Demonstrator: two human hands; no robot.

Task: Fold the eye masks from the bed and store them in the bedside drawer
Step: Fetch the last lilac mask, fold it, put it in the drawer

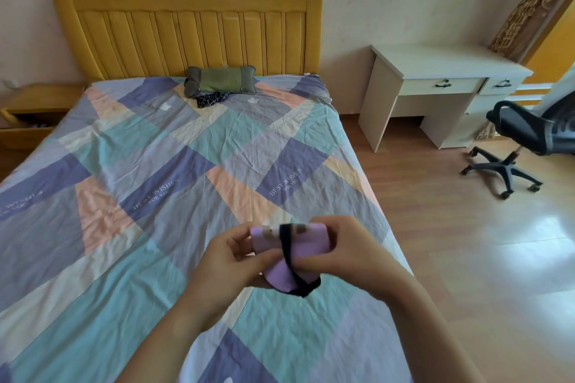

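Patchwork bed filled frame; drawer open at far left. Both hands, left and right, pinched lilac mask at lower centre, above bed. Risk: black strap dangled loose, fold likely springs open; dark mask near pillow easily overlooked.

Daylight pours in from the right of the frame and glares off the floor at lower right. My hands blur with motion at lower centre. The wide lens bends the frame's edges.
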